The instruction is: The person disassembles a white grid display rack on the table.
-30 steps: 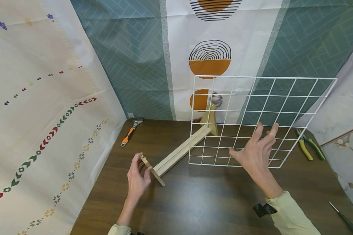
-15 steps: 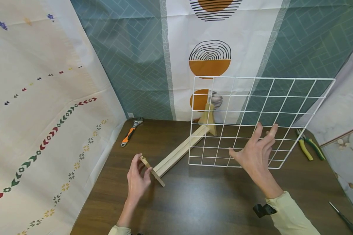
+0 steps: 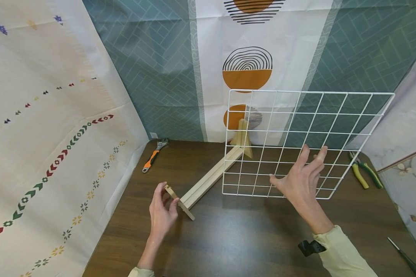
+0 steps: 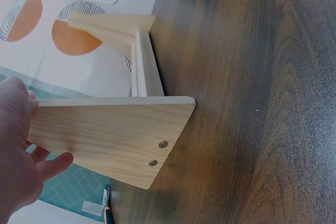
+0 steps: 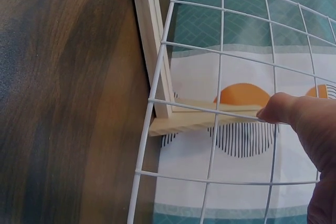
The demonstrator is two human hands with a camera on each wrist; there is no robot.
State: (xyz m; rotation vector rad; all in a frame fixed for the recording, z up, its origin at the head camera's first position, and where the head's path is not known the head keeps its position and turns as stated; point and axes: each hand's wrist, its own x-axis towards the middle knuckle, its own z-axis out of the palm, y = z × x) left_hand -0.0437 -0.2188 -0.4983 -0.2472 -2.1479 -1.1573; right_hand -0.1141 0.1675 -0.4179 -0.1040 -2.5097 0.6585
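A wooden stand (image 3: 212, 179) lies slantwise on the table, a grooved rail joining two tapered end boards. My left hand (image 3: 162, 215) pinches the top of the near end board (image 4: 115, 135), thumb on one side and fingers on the other; two screw heads show low on that board in the left wrist view. The far end board (image 3: 241, 134) stands near the back cloth, seen through a white wire grid panel (image 3: 299, 132). My right hand (image 3: 303, 182) holds this panel up, tilted, right of the stand. In the right wrist view its thumb (image 5: 281, 108) presses on a wire.
An adjustable wrench (image 3: 155, 156) with an orange handle lies at the back left of the table. Pliers (image 3: 364, 173) with yellow-green handles lie at the right, behind the panel's corner. A screwdriver (image 3: 407, 256) sits near the right edge. Patterned cloths hang around the table.
The far end of the wooden stand has swung a little to the left, turning about the near end in my left hand. The wire grid panel has dipped very slightly; my right hand stays nearly still.
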